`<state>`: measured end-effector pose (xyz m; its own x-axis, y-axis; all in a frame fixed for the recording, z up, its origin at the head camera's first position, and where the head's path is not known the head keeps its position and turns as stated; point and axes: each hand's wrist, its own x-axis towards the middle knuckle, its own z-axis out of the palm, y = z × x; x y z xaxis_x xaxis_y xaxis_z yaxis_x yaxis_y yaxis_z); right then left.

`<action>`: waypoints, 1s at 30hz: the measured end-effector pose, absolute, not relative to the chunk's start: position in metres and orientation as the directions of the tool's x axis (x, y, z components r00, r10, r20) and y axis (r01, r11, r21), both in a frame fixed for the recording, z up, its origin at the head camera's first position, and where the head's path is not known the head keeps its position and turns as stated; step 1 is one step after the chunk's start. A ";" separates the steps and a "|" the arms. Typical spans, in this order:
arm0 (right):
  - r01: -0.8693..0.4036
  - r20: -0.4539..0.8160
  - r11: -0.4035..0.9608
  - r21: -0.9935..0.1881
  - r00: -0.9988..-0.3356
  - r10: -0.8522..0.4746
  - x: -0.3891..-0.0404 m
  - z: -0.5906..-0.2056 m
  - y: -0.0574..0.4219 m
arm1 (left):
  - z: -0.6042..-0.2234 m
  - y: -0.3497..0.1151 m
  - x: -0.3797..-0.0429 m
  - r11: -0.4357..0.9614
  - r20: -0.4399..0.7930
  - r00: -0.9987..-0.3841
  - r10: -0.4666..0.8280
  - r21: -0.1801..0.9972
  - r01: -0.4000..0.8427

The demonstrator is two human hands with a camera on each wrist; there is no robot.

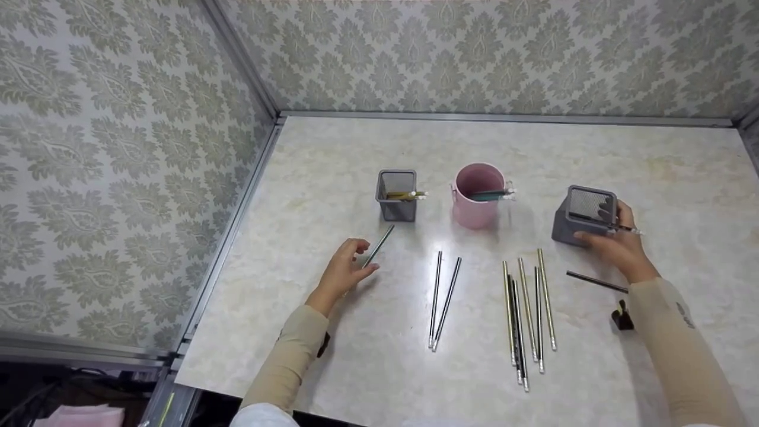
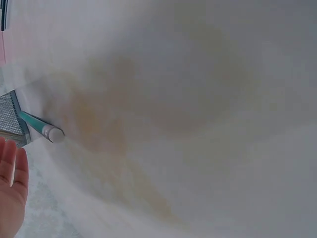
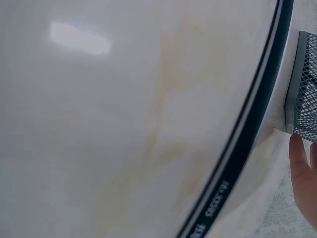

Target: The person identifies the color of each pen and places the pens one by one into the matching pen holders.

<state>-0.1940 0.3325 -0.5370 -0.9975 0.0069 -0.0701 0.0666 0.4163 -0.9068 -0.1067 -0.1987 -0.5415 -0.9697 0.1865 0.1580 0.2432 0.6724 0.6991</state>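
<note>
My left hand (image 1: pixel 341 270) is low over the table at a green pencil (image 1: pixel 379 244), thumb and fingers spread around it. In the left wrist view that pencil (image 2: pixel 37 123) shows its eraser end, and the fingers (image 2: pixel 20 173) look straight and apart from it. My right hand (image 1: pixel 622 252) grips a dark mesh pen holder (image 1: pixel 566 228) by its sides, thumb on the near face. Dark pencils (image 1: pixel 622 228) stick out over the holder's rim. A black pencil (image 1: pixel 596 281) lies on the table below my right hand, and crosses the right wrist view.
A second mesh holder (image 1: pixel 398 212) with gold pencils and a pink bucket (image 1: pixel 474 215) with green pencils stand at the back. Two dark pencils (image 1: pixel 447 302) lie mid-table, several gold and black pencils (image 1: pixel 528 314) right of them. A small black object (image 1: pixel 622 318) sits beside my right sleeve.
</note>
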 end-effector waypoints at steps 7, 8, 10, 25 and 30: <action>0.079 -0.084 0.407 -0.910 -0.996 0.005 -0.191 -0.537 0.334 | -0.539 -0.211 -0.101 0.689 0.091 -0.964 0.250 0.683 0.243; 0.079 -0.084 0.406 -0.910 -0.996 0.007 -0.192 -0.537 0.334 | -0.539 -0.213 -0.101 0.699 0.088 -0.961 0.262 0.669 0.252; 0.080 -0.084 0.408 -0.909 -0.996 0.006 -0.192 -0.537 0.333 | -0.539 -0.218 -0.099 0.724 0.081 -0.954 0.289 0.634 0.273; 0.064 -0.068 0.396 -0.916 -0.998 0.004 -0.193 -0.536 0.333 | -0.539 -0.215 -0.098 0.781 0.056 -0.885 0.462 0.448 0.436; 0.050 -0.054 0.393 -0.918 -0.999 0.001 -0.192 -0.537 0.331 | -0.540 -0.213 -0.101 0.751 0.152 -0.828 0.540 0.358 0.555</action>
<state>-0.1923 0.3312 -0.5373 -0.9986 0.0009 -0.0535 0.0496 0.3930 -0.9182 -0.1007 -0.2127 -0.5403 -0.8279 0.5399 0.1521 0.5553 0.7506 0.3582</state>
